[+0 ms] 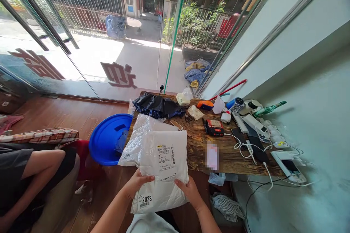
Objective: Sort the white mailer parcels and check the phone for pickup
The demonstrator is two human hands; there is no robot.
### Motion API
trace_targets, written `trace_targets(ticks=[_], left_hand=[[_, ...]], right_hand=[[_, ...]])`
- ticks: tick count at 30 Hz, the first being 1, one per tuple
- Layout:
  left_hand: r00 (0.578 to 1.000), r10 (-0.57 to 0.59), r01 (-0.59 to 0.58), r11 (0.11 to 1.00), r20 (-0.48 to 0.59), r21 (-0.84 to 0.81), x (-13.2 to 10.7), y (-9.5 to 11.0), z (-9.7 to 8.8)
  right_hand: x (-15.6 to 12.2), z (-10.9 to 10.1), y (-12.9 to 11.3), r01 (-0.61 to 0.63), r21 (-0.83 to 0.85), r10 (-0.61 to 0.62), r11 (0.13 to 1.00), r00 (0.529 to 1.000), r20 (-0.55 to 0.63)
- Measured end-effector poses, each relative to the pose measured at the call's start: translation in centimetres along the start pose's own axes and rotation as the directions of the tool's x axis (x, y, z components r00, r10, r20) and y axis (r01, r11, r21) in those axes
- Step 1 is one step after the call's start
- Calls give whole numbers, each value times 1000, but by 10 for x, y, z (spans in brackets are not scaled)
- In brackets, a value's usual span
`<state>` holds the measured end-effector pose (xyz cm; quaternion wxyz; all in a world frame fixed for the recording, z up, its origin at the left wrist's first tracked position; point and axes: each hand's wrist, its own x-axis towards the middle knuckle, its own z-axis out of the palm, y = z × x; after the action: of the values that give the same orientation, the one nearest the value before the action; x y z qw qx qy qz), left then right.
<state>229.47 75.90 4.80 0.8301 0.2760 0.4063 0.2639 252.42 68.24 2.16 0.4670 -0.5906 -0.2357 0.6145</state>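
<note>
Both my hands hold a white plastic parcel bag (164, 167) with a printed shipping label and a sticker reading 2028. My left hand (138, 184) grips its lower left edge, thumb on top. My right hand (188, 191) grips the lower right edge, fingers curled round it. The parcel's far end rests on the front of a dark wooden table (232, 156). A second white parcel bag (139, 134) lies beneath and behind it, near the table's left edge.
On the table lie a folded black umbrella (157, 105), scissors (187, 118), a red-and-black device (214, 127), phones, chargers and white cables (246, 147). A blue plastic lid (108, 138) sits left of the table. Another person sits at far left (24, 174). Glass doors stand behind.
</note>
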Motion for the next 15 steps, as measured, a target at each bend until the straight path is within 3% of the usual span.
trace_targets(ticks=[4, 9, 15], left_hand=[[997, 69, -73, 991, 40, 110, 6, -2, 20], [950, 172, -271, 868, 262, 416, 13, -1, 47], [954, 137, -248, 858, 265, 450, 18, 10, 39]], right_hand=[[-2, -8, 22, -57, 113, 76, 992, 983, -170], [-13, -15, 43, -87, 254, 171, 963, 928, -330], [-8, -4, 38, -64, 307, 176, 950, 918, -354]])
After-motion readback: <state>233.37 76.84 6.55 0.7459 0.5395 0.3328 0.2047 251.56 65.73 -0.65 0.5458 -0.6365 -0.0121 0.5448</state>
